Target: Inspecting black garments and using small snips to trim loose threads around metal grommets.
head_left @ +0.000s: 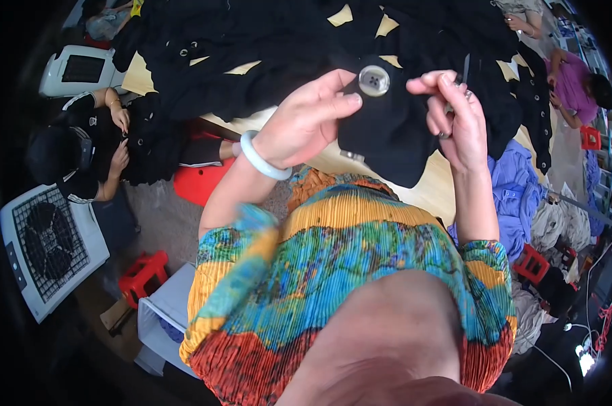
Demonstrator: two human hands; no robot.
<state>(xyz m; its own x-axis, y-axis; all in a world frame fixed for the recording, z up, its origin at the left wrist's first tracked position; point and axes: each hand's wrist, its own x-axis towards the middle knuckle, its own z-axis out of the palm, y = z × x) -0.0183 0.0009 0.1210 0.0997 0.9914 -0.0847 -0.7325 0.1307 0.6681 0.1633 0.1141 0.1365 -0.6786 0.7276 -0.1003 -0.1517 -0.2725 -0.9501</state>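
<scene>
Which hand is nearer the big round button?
Left. The left hand is just beside the button, at its left edge; the right hand is to the button's right, across a wider gap.

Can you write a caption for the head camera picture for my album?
A round button beside the left hand, with the right hand raised nearby, over black cloth.

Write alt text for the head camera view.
A person's left hand is beside a large four-hole button over black cloth, with the half-curled right hand raised opposite. To the left are a co-worker in dark clothes, a white fan unit and a red stool.
</scene>
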